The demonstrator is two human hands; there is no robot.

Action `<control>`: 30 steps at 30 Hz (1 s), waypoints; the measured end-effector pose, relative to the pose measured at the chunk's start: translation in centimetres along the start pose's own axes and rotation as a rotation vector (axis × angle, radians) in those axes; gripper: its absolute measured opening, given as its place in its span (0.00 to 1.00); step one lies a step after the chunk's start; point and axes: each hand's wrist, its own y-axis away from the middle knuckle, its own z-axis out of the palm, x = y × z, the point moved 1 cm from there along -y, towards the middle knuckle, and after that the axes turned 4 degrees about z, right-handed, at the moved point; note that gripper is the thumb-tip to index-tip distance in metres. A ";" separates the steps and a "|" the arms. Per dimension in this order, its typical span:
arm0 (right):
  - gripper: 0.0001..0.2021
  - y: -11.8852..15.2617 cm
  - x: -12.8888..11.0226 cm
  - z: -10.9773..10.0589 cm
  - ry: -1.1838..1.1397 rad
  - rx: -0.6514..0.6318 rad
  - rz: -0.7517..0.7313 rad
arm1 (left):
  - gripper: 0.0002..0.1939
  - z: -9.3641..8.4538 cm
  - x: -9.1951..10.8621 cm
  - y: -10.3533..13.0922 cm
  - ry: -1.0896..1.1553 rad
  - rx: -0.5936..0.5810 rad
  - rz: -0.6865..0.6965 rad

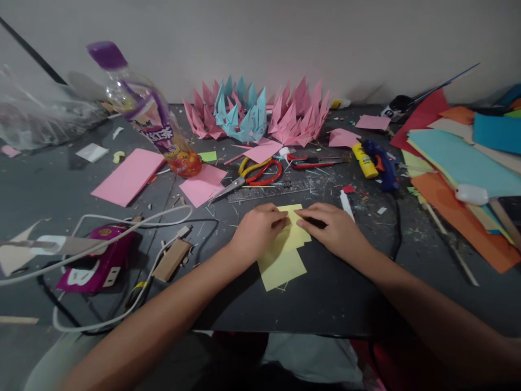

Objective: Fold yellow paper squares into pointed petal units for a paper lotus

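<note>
My left hand (257, 231) is closed, its thumb and fingers pinching the upper left part of a small sheet of yellow paper (299, 234). From the other side my right hand (334, 227) holds the same sheet near its top edge, thumb and index finger drawn together. Just below lies another square of yellow paper (283, 270), flat on the dark table and partly overlapped. Whether the upper sheet is folded is hard to make out under the fingers.
Behind the hands lie scissors (262, 174), a clear ruler (271, 191) and pink paper (128, 176). Folded paper flowers (301, 117) and a tilted-looking bottle (152, 117) stand farther back. A glue stick (365, 161), a blue glue gun (382, 165) and coloured sheets (448, 163) are right; a cabled purple device (97, 258) left.
</note>
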 end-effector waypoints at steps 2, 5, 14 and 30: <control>0.12 0.1 0.2 0.1 0.126 0.037 -0.112 | 0.08 0.0 0.0 0.0 -0.076 -0.021 0.007; 0.13 0.2 0.4 0.2 0.188 0.044 -0.176 | 0.08 0.0 0.2 0.0 -0.116 -0.061 0.004; 0.09 -0.1 0.7 0.3 0.025 0.033 -0.051 | 0.06 -0.2 0.3 0.0 0.077 -0.012 -0.044; 0.07 -0.9 0.4 -0.5 -0.104 -0.047 -0.141 | 0.09 -0.9 -0.8 -1.0 0.042 -0.148 0.179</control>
